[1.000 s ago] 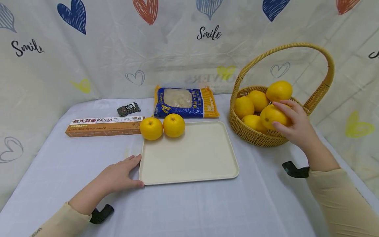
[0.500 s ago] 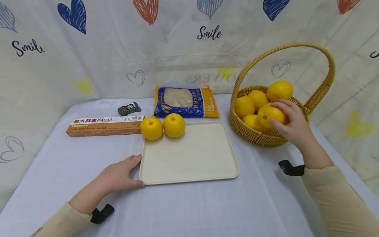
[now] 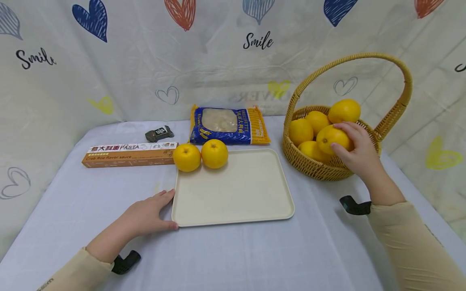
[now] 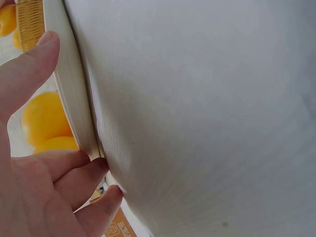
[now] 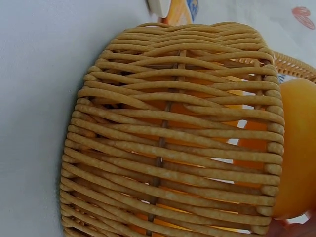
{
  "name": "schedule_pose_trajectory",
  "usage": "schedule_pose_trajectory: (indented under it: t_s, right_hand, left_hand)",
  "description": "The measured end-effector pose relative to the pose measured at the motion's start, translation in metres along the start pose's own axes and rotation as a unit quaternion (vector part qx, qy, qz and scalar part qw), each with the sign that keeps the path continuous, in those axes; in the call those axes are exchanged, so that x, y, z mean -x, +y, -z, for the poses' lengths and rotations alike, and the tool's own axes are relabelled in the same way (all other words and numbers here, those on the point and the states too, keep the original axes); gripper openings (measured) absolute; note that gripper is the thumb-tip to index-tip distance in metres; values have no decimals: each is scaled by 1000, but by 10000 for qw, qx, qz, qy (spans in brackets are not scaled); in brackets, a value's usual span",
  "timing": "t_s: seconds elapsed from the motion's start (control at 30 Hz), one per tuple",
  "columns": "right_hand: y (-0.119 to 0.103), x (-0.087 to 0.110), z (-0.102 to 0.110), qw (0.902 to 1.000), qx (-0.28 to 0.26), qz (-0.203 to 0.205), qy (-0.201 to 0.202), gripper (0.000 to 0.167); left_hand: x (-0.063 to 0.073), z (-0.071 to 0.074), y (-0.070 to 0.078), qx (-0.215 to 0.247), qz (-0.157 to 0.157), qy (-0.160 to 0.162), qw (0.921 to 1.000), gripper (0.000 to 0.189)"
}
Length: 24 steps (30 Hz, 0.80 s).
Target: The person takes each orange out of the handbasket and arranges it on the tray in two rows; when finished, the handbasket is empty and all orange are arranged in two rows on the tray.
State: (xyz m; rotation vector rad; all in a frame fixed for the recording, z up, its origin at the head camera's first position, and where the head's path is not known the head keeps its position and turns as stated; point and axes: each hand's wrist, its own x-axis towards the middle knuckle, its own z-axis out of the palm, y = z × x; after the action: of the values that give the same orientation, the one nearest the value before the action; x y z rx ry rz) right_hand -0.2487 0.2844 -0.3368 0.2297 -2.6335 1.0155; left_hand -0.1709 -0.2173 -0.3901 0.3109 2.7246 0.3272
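My right hand (image 3: 359,149) holds an orange (image 3: 332,139) over the near side of a wicker basket (image 3: 320,171), fingers on its top and right and thumb in front. Several other oranges (image 3: 300,131) lie in the basket. In the right wrist view the woven wall (image 5: 168,138) fills most of the picture, with an orange (image 5: 298,148) above its rim. At the left edge of a cream tray (image 3: 233,194), my left hand (image 3: 145,214) touches the rim with its fingertips and the thumb at the near corner. Two oranges (image 3: 214,154) sit side by side at the tray's far left corner.
A brown and white pasta box (image 3: 129,155) lies left of the tray's oranges. Behind it is a small dark wrapped packet (image 3: 159,133). Beyond the tray's far edge lies a blue and yellow pasta bag (image 3: 229,125). The basket's tall handle (image 3: 349,58) arches over its fruit.
My right hand has shifted slightly left with the orange in its grip, and the orange has turned a little. My left hand and the tray stay put.
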Motion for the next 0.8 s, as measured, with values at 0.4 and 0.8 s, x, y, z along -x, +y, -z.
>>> schedule_pose_trajectory:
  t_s: [0.4,0.8]
  right_hand:
    - [1,1,-4,9981,-242,-77,559,44]
    - [-1,4,-5,9857,-1342,-743,695,45]
  left_hand:
    - [2,1,2,-27,-47,31,10000,101]
    - [1,1,1,-18,9,-9,10000,101]
